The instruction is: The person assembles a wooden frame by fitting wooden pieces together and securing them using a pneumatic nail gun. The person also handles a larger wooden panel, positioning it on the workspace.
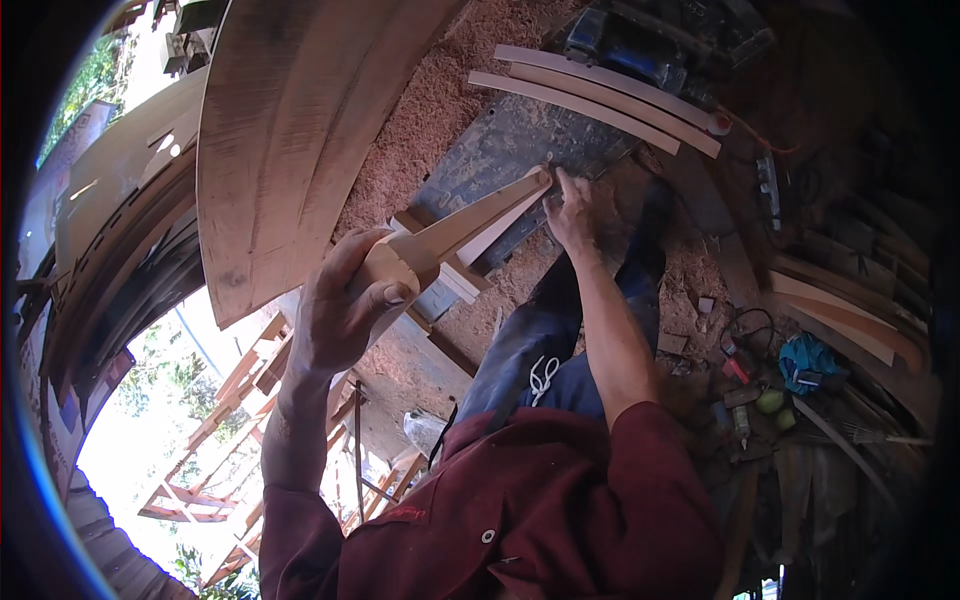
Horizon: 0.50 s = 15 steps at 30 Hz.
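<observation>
1. Where the piece [475, 218] is thickest, left hand [332, 300]: fingers and thumb clasped round the butt, forearm upright from the lower edge.
2. Piece: tapered wood, slanting between the hands, above or against the board [510, 140]; contact cannot be told. Judged stiff, fairly light, heavier at the butt, dry rather than slippery, weakest at its thin end. Best hold: butt, tip steadied.
3. Right hand [572, 217]: at the tip, arm outstretched, fingers partly curled; pinch or mere touch, cannot tell.
4. Strips [580, 105]: pale wood, at the board's far end.
</observation>
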Available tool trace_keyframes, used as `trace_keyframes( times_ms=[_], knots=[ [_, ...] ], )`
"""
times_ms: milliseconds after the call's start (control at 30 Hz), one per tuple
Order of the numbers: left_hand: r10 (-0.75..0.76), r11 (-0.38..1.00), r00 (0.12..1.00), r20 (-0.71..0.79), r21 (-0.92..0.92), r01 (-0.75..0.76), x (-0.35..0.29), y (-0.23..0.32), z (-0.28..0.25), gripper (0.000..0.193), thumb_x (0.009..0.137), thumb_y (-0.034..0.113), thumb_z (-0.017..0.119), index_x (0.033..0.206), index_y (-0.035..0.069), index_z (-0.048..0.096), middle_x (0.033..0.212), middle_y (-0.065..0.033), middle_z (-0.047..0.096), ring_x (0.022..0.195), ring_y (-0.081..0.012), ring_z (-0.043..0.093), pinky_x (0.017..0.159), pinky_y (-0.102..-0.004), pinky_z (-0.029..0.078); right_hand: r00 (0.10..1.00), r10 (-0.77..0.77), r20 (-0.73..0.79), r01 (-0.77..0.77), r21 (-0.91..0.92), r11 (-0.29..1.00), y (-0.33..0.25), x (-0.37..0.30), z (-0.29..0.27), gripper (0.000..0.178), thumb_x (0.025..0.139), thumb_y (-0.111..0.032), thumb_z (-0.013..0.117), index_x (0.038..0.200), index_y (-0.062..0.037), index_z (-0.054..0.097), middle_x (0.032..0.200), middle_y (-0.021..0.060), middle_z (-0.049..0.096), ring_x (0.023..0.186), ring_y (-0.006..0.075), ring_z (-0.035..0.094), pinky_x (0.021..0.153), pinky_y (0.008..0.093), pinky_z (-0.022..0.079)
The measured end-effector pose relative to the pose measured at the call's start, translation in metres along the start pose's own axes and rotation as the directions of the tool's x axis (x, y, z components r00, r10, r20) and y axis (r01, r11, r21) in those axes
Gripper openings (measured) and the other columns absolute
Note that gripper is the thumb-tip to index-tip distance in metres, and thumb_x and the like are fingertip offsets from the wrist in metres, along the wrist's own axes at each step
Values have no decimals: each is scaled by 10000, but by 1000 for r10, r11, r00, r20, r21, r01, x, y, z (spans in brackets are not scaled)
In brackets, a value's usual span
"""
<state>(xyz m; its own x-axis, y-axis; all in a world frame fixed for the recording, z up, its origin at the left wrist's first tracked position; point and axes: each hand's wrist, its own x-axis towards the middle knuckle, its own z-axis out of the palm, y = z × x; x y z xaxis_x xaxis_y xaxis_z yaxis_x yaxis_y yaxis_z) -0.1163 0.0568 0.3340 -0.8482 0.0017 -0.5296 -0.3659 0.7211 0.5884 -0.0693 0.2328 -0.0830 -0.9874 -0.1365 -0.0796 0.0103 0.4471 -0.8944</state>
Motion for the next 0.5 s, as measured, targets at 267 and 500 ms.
trace_keyframes(
  times_ms=[267, 500],
  knots=[
    [-14, 1000, 1000, 12, 24, 14, 1, -7, -3, 700, 850, 547, 768, 1241, -14, 622, 1079, -154, 675, 978, -258, 675, 853, -364, 518, 995, 103, 2, -84, 591, 803, -172, 3, -92, 303, 933, -134, 707, 1223, -49, 690, 1164, 120, 626, 948, 162, 623, 791, 305, 531],
    [-29, 999, 1000, 7, 14, 29, 2, -3, -2, 708, 849, 569, 755, 1236, -12, 634, 1100, -159, 683, 1007, -274, 683, 865, -382, 522, 959, -187, -213, 282, 655, 701, -261, 2, -122, 386, 824, -71, 812, 1196, -80, 707, 1208, 126, 613, 905, 208, 675, 743, 309, 588]
  ],
)
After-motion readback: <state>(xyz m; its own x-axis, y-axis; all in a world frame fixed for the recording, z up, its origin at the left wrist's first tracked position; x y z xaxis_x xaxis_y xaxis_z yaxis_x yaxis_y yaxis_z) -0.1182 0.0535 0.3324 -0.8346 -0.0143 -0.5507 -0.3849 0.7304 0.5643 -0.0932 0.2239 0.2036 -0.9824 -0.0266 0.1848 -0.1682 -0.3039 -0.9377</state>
